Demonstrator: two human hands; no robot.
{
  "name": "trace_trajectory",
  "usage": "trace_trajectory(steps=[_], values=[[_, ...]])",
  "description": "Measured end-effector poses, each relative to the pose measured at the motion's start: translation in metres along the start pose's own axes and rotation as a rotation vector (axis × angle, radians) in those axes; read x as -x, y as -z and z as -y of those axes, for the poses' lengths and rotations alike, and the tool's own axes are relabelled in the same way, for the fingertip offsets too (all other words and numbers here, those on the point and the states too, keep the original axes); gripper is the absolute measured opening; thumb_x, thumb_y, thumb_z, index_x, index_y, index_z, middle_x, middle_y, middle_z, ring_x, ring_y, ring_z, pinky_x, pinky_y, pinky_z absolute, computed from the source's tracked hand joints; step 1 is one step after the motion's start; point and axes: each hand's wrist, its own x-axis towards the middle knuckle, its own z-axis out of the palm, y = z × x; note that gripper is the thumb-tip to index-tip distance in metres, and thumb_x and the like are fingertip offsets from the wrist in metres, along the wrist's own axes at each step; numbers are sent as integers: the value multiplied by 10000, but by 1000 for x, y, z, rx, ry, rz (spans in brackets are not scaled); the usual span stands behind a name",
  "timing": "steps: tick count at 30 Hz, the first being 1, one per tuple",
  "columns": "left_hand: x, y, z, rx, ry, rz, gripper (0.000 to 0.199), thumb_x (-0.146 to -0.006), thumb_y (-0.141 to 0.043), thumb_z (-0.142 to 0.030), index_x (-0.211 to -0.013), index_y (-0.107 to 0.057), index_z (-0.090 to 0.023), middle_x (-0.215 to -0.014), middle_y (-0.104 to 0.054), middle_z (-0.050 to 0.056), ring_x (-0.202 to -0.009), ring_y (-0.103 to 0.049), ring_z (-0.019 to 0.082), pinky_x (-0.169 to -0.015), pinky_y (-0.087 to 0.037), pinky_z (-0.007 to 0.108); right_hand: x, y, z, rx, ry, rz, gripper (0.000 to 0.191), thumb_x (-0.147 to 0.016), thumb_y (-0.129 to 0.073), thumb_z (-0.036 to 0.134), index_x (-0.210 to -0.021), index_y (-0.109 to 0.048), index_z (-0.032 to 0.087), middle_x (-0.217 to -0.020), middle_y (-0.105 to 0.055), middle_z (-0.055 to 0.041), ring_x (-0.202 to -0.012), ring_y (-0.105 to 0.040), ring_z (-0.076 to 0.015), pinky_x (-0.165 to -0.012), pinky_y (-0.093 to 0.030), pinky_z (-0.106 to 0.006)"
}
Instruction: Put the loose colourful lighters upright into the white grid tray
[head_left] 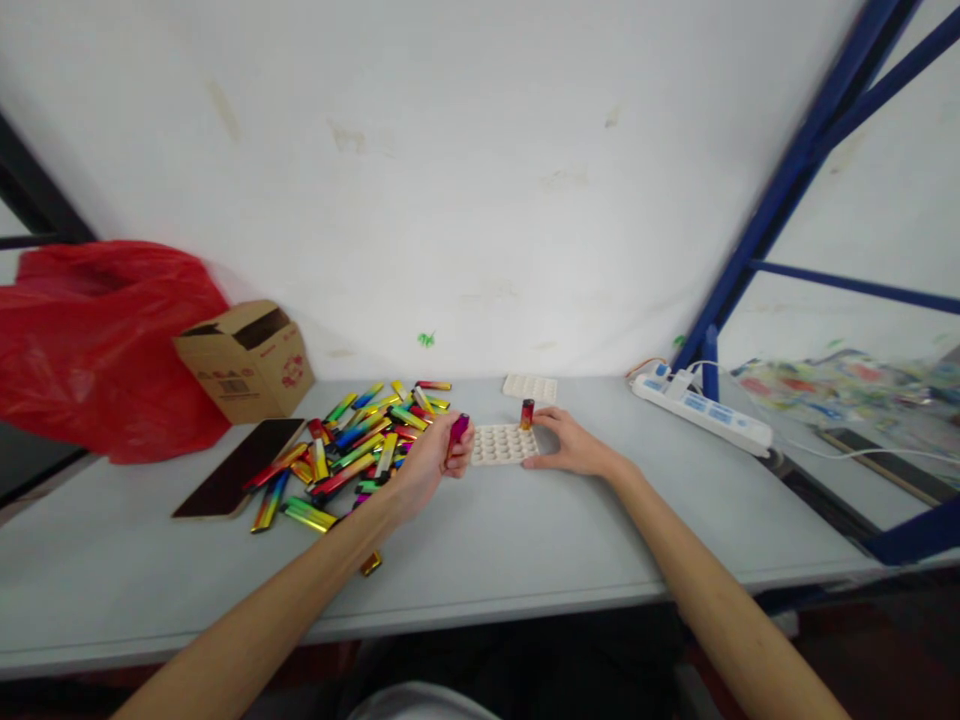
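Observation:
My left hand [439, 455] is closed around a purple-red lighter [459, 428], held upright just left of the white tray. The white tray [495, 447] has rows of round holes and lies flat on the table. At its back right corner stands a red and orange lighter [527, 414]. My right hand [566, 443] grips the tray's right end, thumb at the front corner and fingers at the back beside that standing lighter. Left of my left hand spreads a loose pile of shiny multicoloured lighters [352, 455], partly hidden by my forearm.
A second white tray [531, 386] lies near the wall. Behind the pile are an open cardboard box [251, 365] and a red plastic bag [105, 340]. A dark flat panel [232, 470] lies at left. A white power strip [701, 412] sits at right by a blue metal frame [780, 200].

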Motion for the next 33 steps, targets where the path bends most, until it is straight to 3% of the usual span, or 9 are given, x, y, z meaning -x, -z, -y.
trace_trajectory(steps=[5,10,15,17,20,23,26,33], values=[[-2,1,-2,23,-25,21,417,-904,-495,-586,-767,-499,-192,-611,-380,-54,-465,-314,84,-441,-259,189,0,-2,6,3,-1,-8,743,-692,-873,590,-1281,-647,197,-1315,-576,-142,-1256,-547,-332,-1137,-417,-521],[-9,-5,-2,-52,-180,38,268,-874,-620,-454,-854,-533,-201,-685,-551,-22,-548,-476,117,-499,-388,226,1,-3,15,-3,0,-12,740,-634,-901,603,-1194,-657,185,-1244,-605,-132,-1192,-567,-334,-1089,-453,-511],[-15,-7,-8,-377,-366,-64,355,-863,-697,-508,-874,-694,-154,-866,-678,49,-801,-616,164,-707,-498,249,3,6,19,-28,51,-3,670,-651,-900,579,-1147,-654,202,-1249,-622,-116,-1184,-587,-317,-1091,-450,-488],[-16,-2,-12,-415,-418,-137,375,-838,-731,-526,-894,-730,-155,-915,-710,59,-875,-641,192,-766,-515,263,4,8,20,-35,56,17,665,-646,-900,584,-1134,-660,202,-1249,-629,-111,-1189,-588,-318,-1090,-449,-478],[-14,7,-14,-371,-429,-181,380,-815,-764,-525,-904,-741,-156,-890,-734,60,-834,-675,209,-768,-552,301,5,5,23,-32,54,51,725,-629,-907,594,-1183,-661,195,-1257,-625,-121,-1199,-578,-332,-1084,-450,-478],[-12,10,-12,-352,-392,-115,358,-805,-789,-478,-918,-738,-143,-856,-748,73,-755,-697,209,-764,-591,346,2,-3,28,-19,53,38,756,-641,-900,596,-1230,-652,191,-1272,-608,-137,-1202,-567,-339,-1089,-446,-497],[-11,6,-6,-432,-391,-30,348,-810,-792,-429,-980,-737,-131,-926,-773,96,-814,-730,232,-815,-603,370,-1,-12,31,-9,52,18,783,-631,-907,596,-1238,-647,176,-1259,-602,-146,-1201,-562,-343,-1092,-442,-515],[-21,0,2,-947,-603,39,255,-948,-624,-336,-1102,-743,-170,-1104,-767,98,-1010,-710,237,-920,-559,362,-3,-23,31,-16,82,-26,814,-655,-894,601,-1292,-627,170,-1257,-590,-147,-1210,-548,-330,-1099,-443,-517]])
